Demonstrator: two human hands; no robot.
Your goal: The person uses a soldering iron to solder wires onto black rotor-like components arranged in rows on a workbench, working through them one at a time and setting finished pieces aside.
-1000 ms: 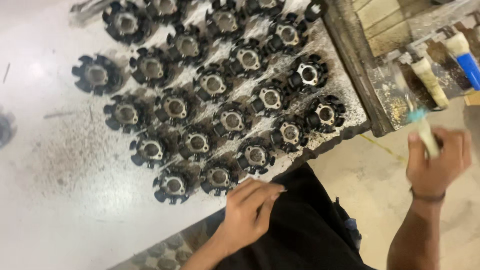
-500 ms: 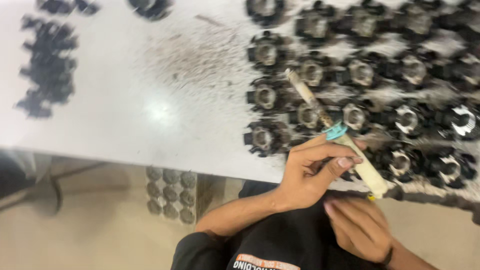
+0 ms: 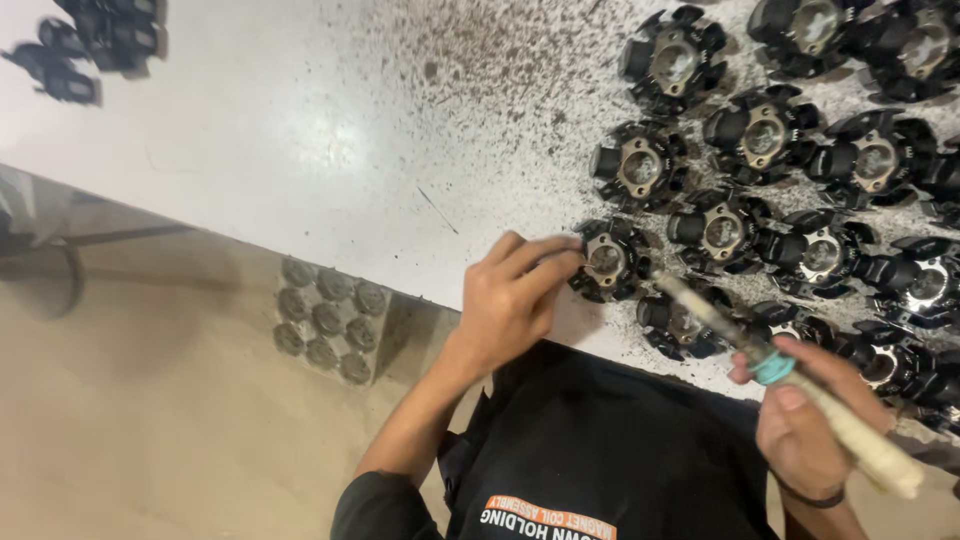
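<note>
A black star-shaped part (image 3: 607,260) at the near table (image 3: 300,150) edge is pinched by the fingertips of the left hand (image 3: 510,300). A brush (image 3: 790,385) with a pale wrapped handle and teal band is clenched in the right hand (image 3: 810,425), its tip angled toward that held part. Beyond the grip, more black parts (image 3: 760,140) are set out in rows.

A workshop: grimy white workbench (image 3: 300,170) with rows of black metal-cored parts (image 3: 745,135), bare concrete floor (image 3: 150,420)
</note>
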